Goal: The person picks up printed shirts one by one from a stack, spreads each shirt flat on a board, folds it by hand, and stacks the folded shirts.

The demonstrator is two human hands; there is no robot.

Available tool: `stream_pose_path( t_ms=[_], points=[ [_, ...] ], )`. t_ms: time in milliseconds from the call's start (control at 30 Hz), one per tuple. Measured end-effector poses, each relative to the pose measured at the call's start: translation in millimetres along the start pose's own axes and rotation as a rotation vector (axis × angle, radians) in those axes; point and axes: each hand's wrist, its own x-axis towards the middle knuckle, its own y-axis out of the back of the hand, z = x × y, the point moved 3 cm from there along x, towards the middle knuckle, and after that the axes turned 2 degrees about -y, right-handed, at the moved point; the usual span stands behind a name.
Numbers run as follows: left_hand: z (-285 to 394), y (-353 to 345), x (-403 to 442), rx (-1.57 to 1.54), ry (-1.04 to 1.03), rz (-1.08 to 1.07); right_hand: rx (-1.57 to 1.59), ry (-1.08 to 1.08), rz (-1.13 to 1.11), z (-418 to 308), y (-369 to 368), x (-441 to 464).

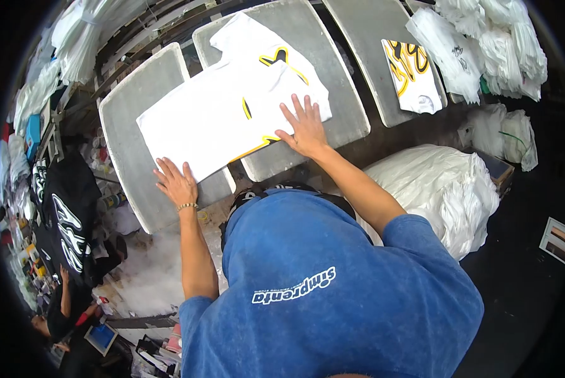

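Note:
A white T-shirt (200, 107) with a yellow and black print lies partly folded across two grey boards (126, 104). My left hand (176, 183) rests on the shirt's lower left corner, fingers spread, a beaded bracelet at the wrist. Near the printed side, my right hand (304, 126) presses flat on the cloth with its fingers apart. Neither hand grips anything. Part of the print is hidden under the folded cloth.
On the board to the right sits a folded printed shirt (413, 75), beside a clear plastic bag (449, 57). A large white plastic-wrapped bundle (430, 189) stands by my right arm. At far left, a person (65, 302) is near a hanging black printed garment (68, 214).

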Motion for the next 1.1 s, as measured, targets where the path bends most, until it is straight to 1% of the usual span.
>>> stream_pose_path(
  t_ms=[67,100,167,200,233,267,333,367,400,433,467,500,533,567,600,667,700,767,800,833,867,900,933,967,1000,1033,1067,1100],
  points=[
    [1.2,3.8,-0.7,0.053,0.047,-0.113,-0.001,-0.003,-0.014,2.7,2.2,1.0],
    [9.2,12.1,4.5,0.052,0.042,-0.108,0.023,0.022,-0.011,6.2,3.8,2.9],
    [22.8,28.9,11.1,0.114,0.218,-0.118,0.039,0.043,-0.006,11.9,11.6,12.0],
    [29.2,27.2,17.0,0.109,0.218,-0.119,0.133,-0.067,-0.050,18.0,20.8,26.1],
    [43.5,26.9,30.9,-0.100,0.032,0.012,0.228,-0.178,-0.094,24.9,26.3,40.3],
    [59.0,27.2,44.6,-0.308,-0.154,0.144,0.226,-0.179,-0.094,27.9,31.9,57.4],
    [114.8,20.8,69.4,-0.626,-0.357,0.061,0.449,-0.342,0.007,40.6,36.1,96.7],
    [142.0,17.2,78.0,-0.710,-0.342,0.004,0.450,-0.342,0.009,42.1,32.7,116.1],
    [167.6,14.6,85.3,-0.793,-0.331,-0.054,0.429,-0.421,0.022,44.4,28.2,135.5],
    [188.7,13.9,92.3,-0.752,-0.276,-0.121,0.407,-0.504,0.038,47.3,25.5,150.7],
    [204.0,14.0,97.8,-0.711,-0.221,-0.189,0.403,-0.511,0.046,48.4,23.8,162.0],
    [213.9,14.8,101.7,-0.717,-0.231,-0.193,0.397,-0.491,-0.047,48.8,19.6,170.6],
    [219.6,12.7,104.7,-0.766,-0.129,-0.265,0.393,-0.471,-0.142,51.8,16.6,175.6],
    [222.0,10.3,105.0,-0.808,-0.024,-0.339,0.391,-0.484,-0.141,58.7,17.2,177.4],
    [223.7,10.3,104.2,-0.808,-0.030,-0.350,0.514,-0.501,-0.222,63.5,17.1,177.7],
    [227.9,12.3,101.5,-0.991,-0.115,-0.361,0.763,-0.529,-0.382,73.0,17.9,174.1],
    [229.0,16.1,97.8,-0.990,-0.122,-0.370,0.921,-0.566,-0.391,77.1,24.7,167.8],
    [237.9,45.8,72.9,-0.905,-0.766,0.001,0.972,-0.589,-0.376,100.4,33.7,149.2],
    [240.0,47.2,58.8,-0.862,-0.849,-0.103,1.021,-0.597,-0.360,106.3,36.5,145.5],
    [241.8,45.1,49.3,-0.824,-0.934,-0.107,1.023,-0.604,-0.358,101.1,37.9,140.9],
    [244.1,42.4,41.4,-0.786,-1.018,-0.111,0.795,-0.490,-0.120,94.6,44.3,133.5],
    [245.5,44.1,35.4,-0.789,-1.023,-0.117,0.559,-0.373,0.107,81.6,52.4,121.4],
    [247.4,45.3,29.1,-0.720,-1.033,-0.142,0.315,-0.254,0.324,66.1,59.3,108.4],
    [247.7,45.7,24.5,-0.649,-1.046,-0.166,0.383,-0.192,0.254,48.4,44.0,99.5],
    [246.7,44.0,22.7,-0.650,-1.056,-0.169,0.449,-0.127,0.188,33.0,27.3,89.8],
    [244.5,39.3,19.9,-0.596,-1.076,-0.189,0.448,-0.136,0.192,23.0,22.6,73.6],
    [239.8,36.7,17.7,-0.541,-1.092,-0.209,0.190,-0.047,0.234,7.7,20.8,58.2],
    [232.6,43.3,21.6,-0.625,-1.123,-0.200,-0.069,0.050,0.274,-1.2,19.0,55.0]
  ],
)
